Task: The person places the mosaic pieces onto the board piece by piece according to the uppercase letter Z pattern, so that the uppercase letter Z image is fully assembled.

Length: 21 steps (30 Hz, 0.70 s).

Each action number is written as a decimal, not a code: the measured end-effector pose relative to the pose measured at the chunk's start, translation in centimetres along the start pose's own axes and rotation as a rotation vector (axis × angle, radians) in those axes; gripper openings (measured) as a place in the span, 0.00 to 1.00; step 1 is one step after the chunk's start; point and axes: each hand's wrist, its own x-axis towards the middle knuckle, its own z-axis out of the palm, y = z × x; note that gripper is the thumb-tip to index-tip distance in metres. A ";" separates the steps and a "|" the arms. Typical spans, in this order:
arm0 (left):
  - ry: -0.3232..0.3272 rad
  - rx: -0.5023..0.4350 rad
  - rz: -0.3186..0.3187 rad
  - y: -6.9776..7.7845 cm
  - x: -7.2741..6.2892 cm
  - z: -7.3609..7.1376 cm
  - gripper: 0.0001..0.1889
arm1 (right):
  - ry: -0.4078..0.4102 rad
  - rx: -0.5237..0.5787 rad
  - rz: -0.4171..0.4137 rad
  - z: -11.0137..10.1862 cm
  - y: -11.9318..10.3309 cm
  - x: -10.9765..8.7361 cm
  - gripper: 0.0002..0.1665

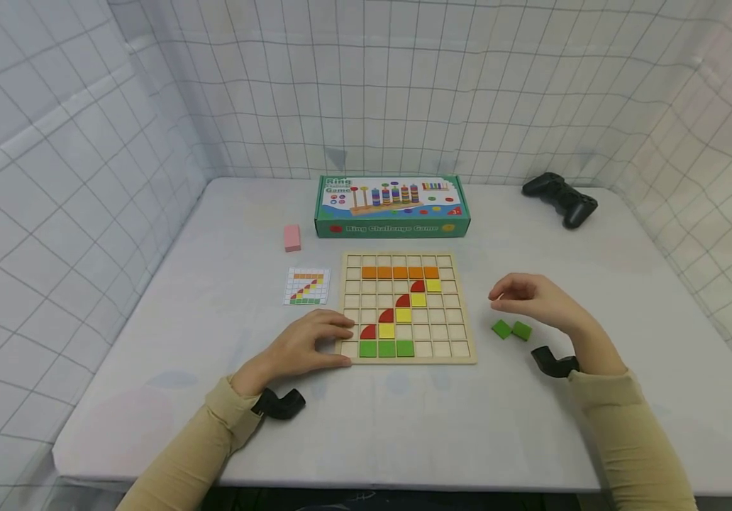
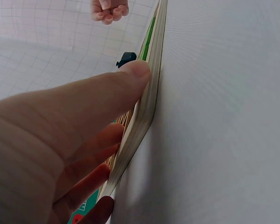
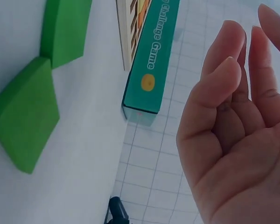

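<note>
A wooden grid board (image 1: 441, 350) lies flat on the table, holding orange, red, yellow and green pieces. My left hand (image 1: 307, 343) rests at its lower left corner. In the left wrist view the thumb (image 2: 139, 70) touches the board's edge (image 2: 151, 91), with the other fingers along the adjoining side. Two green square tiles (image 1: 502, 328) lie side by side to the right of the board. Just above them hovers my right hand (image 1: 541, 301), fingers loosely bent and apart from the tiles. In the right wrist view nothing shows between its fingers (image 3: 224, 84).
Left of the board lies a pattern card (image 1: 306, 286), with a pink block (image 1: 292, 238) behind it. A green Ring Challenge Game box (image 1: 391, 228) stands beyond the board. At the back right is a black game controller (image 1: 559, 199). Gridded white cloth walls (image 1: 404, 85) surround the table.
</note>
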 end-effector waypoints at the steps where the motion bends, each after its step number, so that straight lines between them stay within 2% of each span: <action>1: -0.002 0.000 -0.002 0.0 0.0 0.0 0.24 | 0.007 0.007 0.003 -0.1 0.3 -0.1 0.18; 10: -0.016 0.010 -0.014 0.0 0.0 -0.1 0.24 | 0.027 0.042 0.013 -0.5 1.9 -0.3 0.17; 21: -0.010 0.017 -0.004 -0.2 0.0 -0.1 0.24 | -0.076 0.099 0.010 -0.4 2.9 0.0 0.17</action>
